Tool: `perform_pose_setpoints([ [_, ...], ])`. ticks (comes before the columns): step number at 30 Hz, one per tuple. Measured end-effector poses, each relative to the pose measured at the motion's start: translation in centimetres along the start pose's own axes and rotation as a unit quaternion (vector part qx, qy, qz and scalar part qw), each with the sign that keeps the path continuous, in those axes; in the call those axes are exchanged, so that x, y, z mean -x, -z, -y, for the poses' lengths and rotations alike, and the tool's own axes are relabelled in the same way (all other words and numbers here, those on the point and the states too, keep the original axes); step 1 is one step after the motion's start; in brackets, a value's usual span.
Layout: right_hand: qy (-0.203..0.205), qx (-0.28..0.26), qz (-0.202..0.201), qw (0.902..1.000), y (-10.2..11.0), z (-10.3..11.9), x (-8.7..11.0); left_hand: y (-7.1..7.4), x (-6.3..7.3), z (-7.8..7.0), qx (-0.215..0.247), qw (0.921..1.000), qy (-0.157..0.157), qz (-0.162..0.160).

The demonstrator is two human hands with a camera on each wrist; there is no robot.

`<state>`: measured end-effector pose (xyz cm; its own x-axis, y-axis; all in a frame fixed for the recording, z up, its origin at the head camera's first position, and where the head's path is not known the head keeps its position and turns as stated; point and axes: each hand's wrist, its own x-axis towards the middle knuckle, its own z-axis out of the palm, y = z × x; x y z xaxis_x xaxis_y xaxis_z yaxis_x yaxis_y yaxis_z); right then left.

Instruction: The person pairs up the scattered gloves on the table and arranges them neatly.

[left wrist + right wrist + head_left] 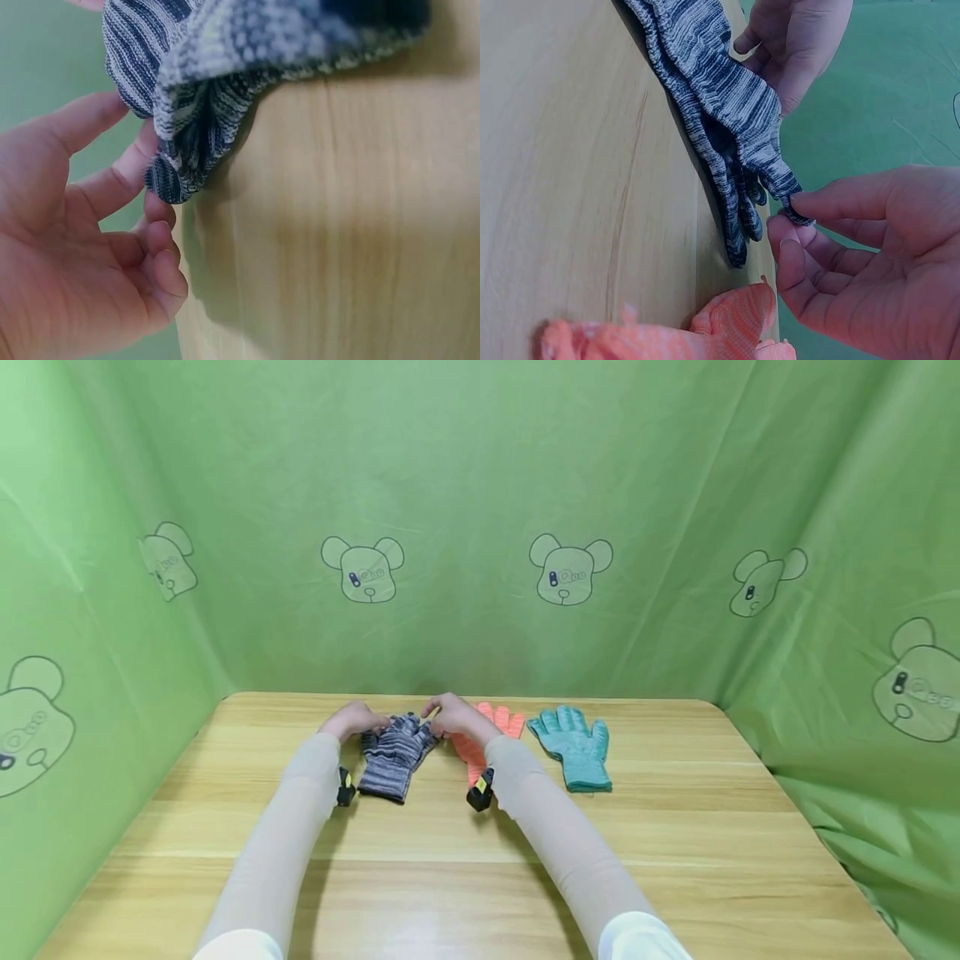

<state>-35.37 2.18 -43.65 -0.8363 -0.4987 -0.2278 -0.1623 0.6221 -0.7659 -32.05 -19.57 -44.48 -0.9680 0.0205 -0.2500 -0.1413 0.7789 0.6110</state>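
Note:
A grey-and-black striped knit glove lies at the back of the table, left of centre, cuff toward me. Its finger end is raised off the wood. My right hand pinches one fingertip of it between thumb and index finger. From the left side, my left hand holds the glove's edge with thumb and index finger, the other fingers curled below. Beneath the raised knit, the right wrist view shows a second layer with dark fingers hanging close to the tabletop.
Under my right forearm lies an orange glove, partly covered. A teal glove lies flat farther right. The wooden table ends at a green curtain behind and at both sides.

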Motion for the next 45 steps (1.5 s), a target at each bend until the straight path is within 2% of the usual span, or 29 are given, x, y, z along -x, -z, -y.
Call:
perform_pose_setpoints([
  [4, -0.001, -0.002, 0.000, 1.0000, 0.0, 0.1, 0.1, -0.1, -0.1, 0.4, 0.070, 0.9975, 0.003, 0.002],
  [7, 0.001, -0.009, 0.002, 1.0000, 0.1, 0.1, 0.2, -0.1, 0.0, 0.8, 0.126, 0.9920, 0.004, 0.011],
  [9, 0.003, -0.017, 0.005, 0.9998, 0.2, 0.2, 0.4, 0.0, 0.2, 1.0, 0.143, 0.9895, 0.002, 0.017],
  [17, 0.021, -0.034, 0.014, 0.9991, 0.9, 0.3, 0.8, 0.4, 0.5, 1.5, 0.185, 0.9801, -0.066, 0.027],
  [22, 0.016, -0.018, 0.008, 0.9997, 1.0, 0.2, 0.7, 0.2, 0.3, 1.8, 0.169, 0.9834, -0.066, 0.006],
  [27, -0.013, 0.002, 0.003, 0.9999, 0.8, 0.1, 0.5, -0.3, 0.3, 1.5, 0.133, 0.9905, -0.034, -0.011],
  [31, -0.016, 0.015, 0.003, 0.9998, 0.6, 0.0, 0.5, -0.5, 0.3, 1.2, 0.122, 0.9924, -0.011, -0.008],
  [37, -0.013, 0.030, -0.007, 0.9994, 0.6, 0.0, 0.7, -0.4, 0.5, 1.3, 0.101, 0.9948, 0.008, -0.013],
  [42, -0.022, 0.053, -0.022, 0.9981, 0.7, 0.1, 0.8, 0.0, 0.7, 1.9, 0.096, 0.9953, 0.013, 0.001],
  [45, -0.006, 0.076, -0.031, 0.9966, 0.7, 0.1, 0.9, 0.3, 1.0, 2.1, 0.103, 0.9946, 0.011, 0.011],
])
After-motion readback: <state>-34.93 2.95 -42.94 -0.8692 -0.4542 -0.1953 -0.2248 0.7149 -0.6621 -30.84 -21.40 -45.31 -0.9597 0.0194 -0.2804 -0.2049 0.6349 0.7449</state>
